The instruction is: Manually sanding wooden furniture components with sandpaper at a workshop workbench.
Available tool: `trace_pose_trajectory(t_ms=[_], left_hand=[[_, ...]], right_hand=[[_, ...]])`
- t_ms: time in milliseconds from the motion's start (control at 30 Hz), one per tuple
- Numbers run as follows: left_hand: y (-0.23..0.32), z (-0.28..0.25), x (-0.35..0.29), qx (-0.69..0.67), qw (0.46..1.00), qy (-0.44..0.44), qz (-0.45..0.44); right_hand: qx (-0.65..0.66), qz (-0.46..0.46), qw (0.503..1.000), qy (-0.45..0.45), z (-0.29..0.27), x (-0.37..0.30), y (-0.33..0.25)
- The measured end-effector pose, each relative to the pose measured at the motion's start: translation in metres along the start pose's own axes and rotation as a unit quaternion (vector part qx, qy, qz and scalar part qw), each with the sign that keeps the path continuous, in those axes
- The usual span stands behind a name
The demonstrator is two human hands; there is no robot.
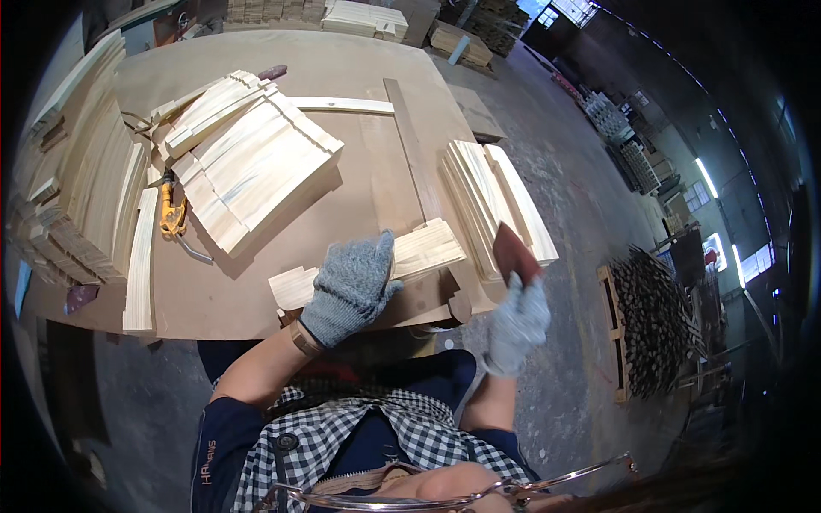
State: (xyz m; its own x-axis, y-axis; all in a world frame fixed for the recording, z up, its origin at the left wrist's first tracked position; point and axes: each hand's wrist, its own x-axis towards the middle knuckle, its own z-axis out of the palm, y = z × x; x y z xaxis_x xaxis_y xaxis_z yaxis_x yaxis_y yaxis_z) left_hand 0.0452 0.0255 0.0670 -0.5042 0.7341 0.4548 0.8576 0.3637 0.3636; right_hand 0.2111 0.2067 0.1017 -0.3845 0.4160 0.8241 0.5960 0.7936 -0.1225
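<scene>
My left hand point(351, 286), in a grey knitted glove, is closed over a short stack of pale wooden boards point(428, 248) at the near edge of the table. The boards stick out on both sides of the glove, and their middle is hidden under it. To the right, past the table's edge, my right hand point(519, 325), also gloved and slightly blurred, grips a reddish-brown piece of sandpaper point(516, 252). The sandpaper points up and away from me, apart from the held boards and close to the near end of another pile of boards point(496, 201).
A large block of stacked boards point(256, 162) covers the table's left middle. Beside it lies a yellow air blow gun point(174, 209). Tall board stacks point(85, 188) line the left edge. A dark wooden strip point(410, 145) runs across the brown tabletop point(342, 64). A loaded pallet point(612, 333) stands right.
</scene>
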Motion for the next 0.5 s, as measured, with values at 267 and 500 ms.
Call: trace_pose_trajectory(t_ms=[267,500], left_hand=[[0.049,-0.018,-0.003,-0.072,0.983,0.046,0.162],[0.100,-0.019,-0.004,0.049,0.976,-0.005,0.212]], right_hand=[[0.858,0.411,0.288,-0.108,-0.064,-0.022,0.008],[0.598,0.265,0.726,-0.211,-0.043,-0.084,0.007]])
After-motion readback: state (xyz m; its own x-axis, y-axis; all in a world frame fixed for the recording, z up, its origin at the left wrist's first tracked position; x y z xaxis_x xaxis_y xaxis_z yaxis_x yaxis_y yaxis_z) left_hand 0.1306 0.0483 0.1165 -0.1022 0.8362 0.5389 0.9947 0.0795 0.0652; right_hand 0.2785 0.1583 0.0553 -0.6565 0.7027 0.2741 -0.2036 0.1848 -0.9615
